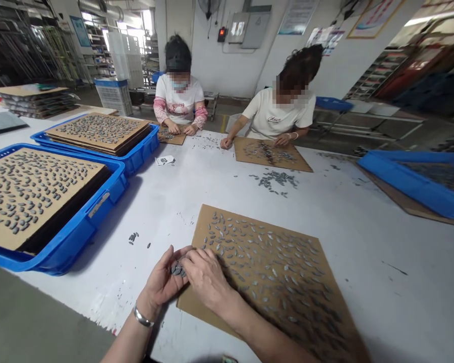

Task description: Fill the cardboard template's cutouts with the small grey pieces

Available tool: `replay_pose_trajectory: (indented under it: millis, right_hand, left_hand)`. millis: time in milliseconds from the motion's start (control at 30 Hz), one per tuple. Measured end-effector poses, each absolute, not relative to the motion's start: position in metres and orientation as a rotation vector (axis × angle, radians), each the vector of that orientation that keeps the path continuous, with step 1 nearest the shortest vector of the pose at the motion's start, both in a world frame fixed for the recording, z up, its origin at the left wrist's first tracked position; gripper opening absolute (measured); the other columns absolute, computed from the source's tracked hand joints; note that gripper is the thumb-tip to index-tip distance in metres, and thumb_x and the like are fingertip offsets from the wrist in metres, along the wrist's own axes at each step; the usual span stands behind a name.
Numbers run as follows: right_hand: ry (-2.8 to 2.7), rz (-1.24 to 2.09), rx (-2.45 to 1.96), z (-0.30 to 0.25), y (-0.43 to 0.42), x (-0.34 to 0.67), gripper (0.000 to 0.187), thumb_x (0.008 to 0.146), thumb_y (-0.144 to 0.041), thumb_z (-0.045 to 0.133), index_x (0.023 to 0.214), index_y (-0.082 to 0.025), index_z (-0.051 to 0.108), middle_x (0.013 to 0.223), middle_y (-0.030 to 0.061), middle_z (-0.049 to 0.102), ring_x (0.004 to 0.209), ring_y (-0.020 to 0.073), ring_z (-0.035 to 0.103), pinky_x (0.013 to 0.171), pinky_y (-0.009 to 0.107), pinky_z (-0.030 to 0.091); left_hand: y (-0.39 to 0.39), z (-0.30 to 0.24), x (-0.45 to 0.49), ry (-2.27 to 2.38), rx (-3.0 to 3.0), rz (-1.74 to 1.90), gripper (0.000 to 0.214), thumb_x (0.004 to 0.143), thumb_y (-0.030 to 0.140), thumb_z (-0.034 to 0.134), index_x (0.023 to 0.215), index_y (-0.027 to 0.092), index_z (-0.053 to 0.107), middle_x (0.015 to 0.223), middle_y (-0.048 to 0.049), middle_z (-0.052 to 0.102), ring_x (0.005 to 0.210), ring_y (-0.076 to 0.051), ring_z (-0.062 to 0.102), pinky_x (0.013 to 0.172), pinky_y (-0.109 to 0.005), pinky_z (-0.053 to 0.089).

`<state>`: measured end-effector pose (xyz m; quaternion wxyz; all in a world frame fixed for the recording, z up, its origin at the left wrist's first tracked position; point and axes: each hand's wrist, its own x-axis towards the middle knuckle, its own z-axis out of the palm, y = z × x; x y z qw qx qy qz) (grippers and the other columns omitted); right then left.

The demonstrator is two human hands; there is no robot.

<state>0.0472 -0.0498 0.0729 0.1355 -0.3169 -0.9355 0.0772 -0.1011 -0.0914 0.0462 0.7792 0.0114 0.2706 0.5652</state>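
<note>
— Left forearm enters at the bottom edge, cut off by the frame; metal bracelet (142,316) on the wrist. Left hand (161,282) palm up, cupped around a small heap of grey pieces (177,270), at the near-left corner of the cardboard sheet (212,214).
— Right hand?
— Right hand (206,276) lies over the left palm, fingers curled down onto the heap. Fingertips hidden under the knuckles; cannot tell whether they pinch a piece or only touch.
— Other pieces?
— Many more lie scattered singly over the sheet, flat on the white table (344,212). Far-right part of the sheet is dark and blurred, shapes hard to make out. Right forearm covers part of its near edge.
— Surroundings?
— Near blue crate (79,232) at left, cut off by the frame, carries a sheet of pieces; second blue crate (139,151) behind it likewise. Two people across the table, hands on their own sheets; what they hold is too small to tell
</note>
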Motion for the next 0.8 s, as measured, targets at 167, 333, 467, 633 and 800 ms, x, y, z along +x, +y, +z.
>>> replay_pose_trajectory:
  millis: [167,333,467,633,800]
  right_hand:
    - [-2.756,0.302,-1.007,0.076,-0.042,0.057,0.021,0.100,-0.008,0.054,0.094,-0.022,0.068,0.098,0.0044,0.071,0.087,0.0202,0.064,0.082,0.035,0.044]
    - [-2.798,0.360,-1.080,0.080,-0.045,0.059,0.027,0.095,-0.002,0.049,0.102,-0.020,0.068,0.101,0.0067,0.071,0.089,0.0208,0.067,0.079,0.032,0.049]
    - [-2.582,0.583,-1.081,0.084,-0.034,0.066,0.027,0.099,-0.011,0.045,0.108,-0.021,0.067,0.101,0.0074,0.071,0.086,0.0197,0.068,0.075,0.030,0.052]
    - [-2.153,0.804,-1.308,0.075,0.021,0.091,0.022,0.100,-0.027,0.049,0.105,-0.021,0.070,0.097,0.0073,0.077,0.089,0.0223,0.073,0.077,0.032,0.056]
    - [-2.194,0.875,-1.499,0.058,0.063,0.094,0.022,0.097,-0.024,0.049,0.102,-0.020,0.070,0.090,0.0055,0.078,0.084,0.0202,0.076,0.074,0.029,0.055]
  left_hand:
    - [-0.090,0.047,-0.100,0.575,0.035,1.221,0.040,0.104,0.039,0.053,0.112,0.006,0.074,0.101,-0.0154,0.078,0.099,-0.023,0.075,0.097,-0.037,0.058]
    - [-0.092,0.044,-0.095,0.574,0.023,1.189,0.036,0.104,0.035,0.054,0.110,0.006,0.075,0.100,-0.0156,0.079,0.097,-0.023,0.076,0.096,-0.037,0.059]
    - [-0.092,0.045,-0.093,0.566,0.021,1.221,0.027,0.102,0.024,0.056,0.103,0.004,0.074,0.102,-0.0190,0.078,0.100,-0.025,0.077,0.099,-0.037,0.059]
    - [-0.082,0.051,-0.099,0.639,-0.236,1.453,0.027,0.103,0.018,0.049,0.097,0.003,0.070,0.098,-0.0215,0.077,0.094,-0.023,0.078,0.088,-0.031,0.064]
    - [-0.077,0.054,-0.106,0.714,-0.423,1.637,0.026,0.102,0.012,0.046,0.087,0.007,0.067,0.082,-0.0160,0.075,0.071,-0.018,0.076,0.068,-0.025,0.066]
